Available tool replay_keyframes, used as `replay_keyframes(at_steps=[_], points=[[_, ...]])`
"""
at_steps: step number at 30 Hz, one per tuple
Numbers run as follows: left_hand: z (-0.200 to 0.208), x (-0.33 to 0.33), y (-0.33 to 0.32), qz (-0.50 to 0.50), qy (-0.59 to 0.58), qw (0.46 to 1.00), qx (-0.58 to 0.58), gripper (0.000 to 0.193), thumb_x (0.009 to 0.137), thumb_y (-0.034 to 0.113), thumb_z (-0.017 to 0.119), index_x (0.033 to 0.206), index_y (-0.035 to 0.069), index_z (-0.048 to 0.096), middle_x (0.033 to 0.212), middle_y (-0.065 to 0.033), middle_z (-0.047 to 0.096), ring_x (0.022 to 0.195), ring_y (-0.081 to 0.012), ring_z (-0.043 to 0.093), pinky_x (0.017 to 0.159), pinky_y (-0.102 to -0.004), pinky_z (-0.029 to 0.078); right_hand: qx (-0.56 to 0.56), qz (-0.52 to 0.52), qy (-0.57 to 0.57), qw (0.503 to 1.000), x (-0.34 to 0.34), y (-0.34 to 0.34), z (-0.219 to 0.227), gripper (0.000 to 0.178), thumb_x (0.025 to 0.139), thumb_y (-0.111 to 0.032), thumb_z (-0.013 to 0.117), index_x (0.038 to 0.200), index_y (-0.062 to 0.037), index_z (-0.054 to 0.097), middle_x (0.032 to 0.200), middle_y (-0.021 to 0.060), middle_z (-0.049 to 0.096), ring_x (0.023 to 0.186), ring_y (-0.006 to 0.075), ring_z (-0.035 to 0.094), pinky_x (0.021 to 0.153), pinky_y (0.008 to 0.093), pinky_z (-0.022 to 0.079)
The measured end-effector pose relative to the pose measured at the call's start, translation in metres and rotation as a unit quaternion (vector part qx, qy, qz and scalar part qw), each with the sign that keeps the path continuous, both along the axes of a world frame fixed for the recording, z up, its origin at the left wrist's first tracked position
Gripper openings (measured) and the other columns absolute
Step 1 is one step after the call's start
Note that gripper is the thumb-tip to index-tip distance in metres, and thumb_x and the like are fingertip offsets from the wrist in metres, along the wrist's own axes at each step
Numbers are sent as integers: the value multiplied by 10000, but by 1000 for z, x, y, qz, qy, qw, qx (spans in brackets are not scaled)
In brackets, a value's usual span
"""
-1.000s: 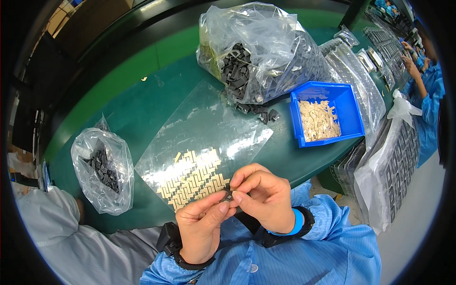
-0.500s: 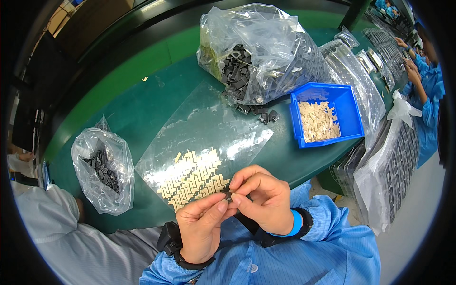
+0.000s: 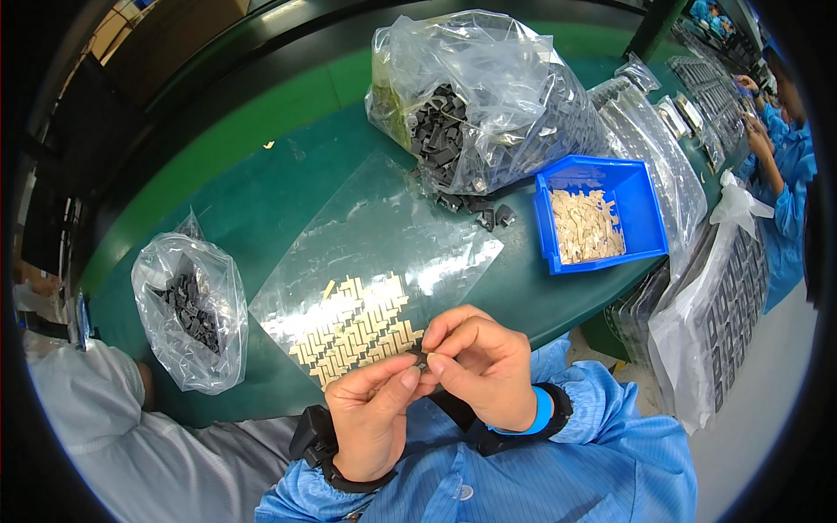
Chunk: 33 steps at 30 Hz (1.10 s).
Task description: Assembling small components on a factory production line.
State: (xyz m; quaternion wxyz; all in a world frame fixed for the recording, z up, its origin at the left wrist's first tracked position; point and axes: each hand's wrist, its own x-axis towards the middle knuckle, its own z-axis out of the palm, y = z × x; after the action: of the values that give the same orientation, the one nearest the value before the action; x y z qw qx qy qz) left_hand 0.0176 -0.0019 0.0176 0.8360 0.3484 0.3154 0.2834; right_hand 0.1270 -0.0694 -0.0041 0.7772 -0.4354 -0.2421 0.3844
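Observation:
Between my two hands, close to the table's near edge, is a small black plastic piece [image 3: 420, 357]. My left hand [image 3: 370, 405] pinches it between thumb and forefinger. From the other side my right hand [image 3: 484, 370] grips it with the fingertips, which partly cover it. Just beyond my hands lies a clear plastic sheet [image 3: 349, 231] bearing rows of small cream-coloured L-shaped stickers [image 3: 353, 336]; the lower right of those rows is partly behind my fingers.
A large clear bag [image 3: 488, 96] spills black pieces [image 3: 493, 215] at the back. The blue bin [image 3: 649, 205] holds cream scraps [image 3: 584, 227]. A smaller bag [image 3: 187, 305] of black pieces stands left, near a grey sleeve [image 3: 96, 410]. Wrapped trays [image 3: 724, 322] and another person [image 3: 772, 148] are right.
My hands stay nearly in place, both fingers still on the black piece. The whole view has shifted very slightly. The person at right has moved a hand a little.

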Motion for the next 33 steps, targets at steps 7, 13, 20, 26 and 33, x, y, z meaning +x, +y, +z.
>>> replay_keyframes(at_steps=[7,13,20,26,33], points=[[0,-1,0,-2,-1,1000,7,150,804,-25,541,937,-79,584,878,-181,623,775,-222,632,714,-312,529,-1,5,15,1000,0,0,0,77,743,91,576,792,42,543,955,109,498,844,126,514,734,245,449],[-2,-2,2,-2,-10,1000,-23,152,805,-20,540,940,-75,581,872,-181,624,780,-223,633,717,-308,528,0,8,19,1000,0,1,-1,54,765,62,560,791,21,538,955,102,498,844,112,504,752,236,435],[-2,1,3,1,-5,999,-34,145,796,-26,555,933,-63,585,868,-168,626,787,-214,630,725,-302,524,-2,15,49,999,0,1,0,78,751,87,570,797,31,542,952,102,506,831,122,524,738,246,447],[-5,0,4,3,-14,1000,-23,140,790,-21,570,924,-59,589,863,-163,628,778,-212,631,718,-305,524,9,23,7,1000,1,3,-1,79,750,90,568,796,30,544,947,105,507,826,123,525,731,246,451],[-3,-1,5,-1,-18,999,-38,144,789,-23,569,926,-60,593,863,-173,626,775,-220,633,714,-305,528,-7,28,33,999,2,3,3,79,744,90,555,784,22,547,950,105,513,840,115,503,747,236,426]])
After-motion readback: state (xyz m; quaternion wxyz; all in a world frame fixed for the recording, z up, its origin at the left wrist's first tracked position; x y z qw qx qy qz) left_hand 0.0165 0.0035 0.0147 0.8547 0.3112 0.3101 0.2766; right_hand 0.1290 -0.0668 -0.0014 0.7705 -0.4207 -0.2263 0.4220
